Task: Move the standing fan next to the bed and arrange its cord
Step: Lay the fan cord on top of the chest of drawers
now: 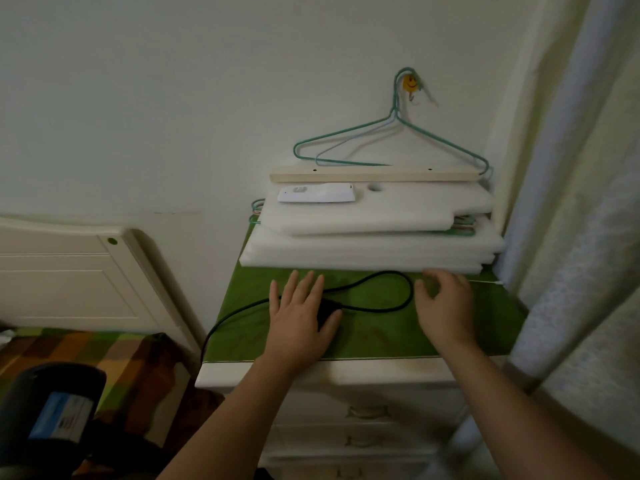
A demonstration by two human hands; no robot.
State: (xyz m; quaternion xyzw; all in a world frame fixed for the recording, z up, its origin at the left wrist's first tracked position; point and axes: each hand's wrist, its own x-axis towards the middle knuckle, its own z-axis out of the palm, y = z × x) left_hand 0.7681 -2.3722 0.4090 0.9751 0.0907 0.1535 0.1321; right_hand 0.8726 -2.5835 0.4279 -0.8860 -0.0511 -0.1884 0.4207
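Standing fan [52, 403]: lower left, beside the bed [104, 351]. It carries one blue label, text illegible. One black cord [411, 289] rises onto the green cloth [374, 334] on the nightstand [346, 372] and forms one loop. Left hand [301, 317]: flat on the cord, fingers straight and apart. Right hand [446, 306]: blurred, fingers curled beside the loop, grip cannot be determined. Behind: stacked foam sheets [374, 251], one remote [317, 194], two hangers [391, 140] on the wall.
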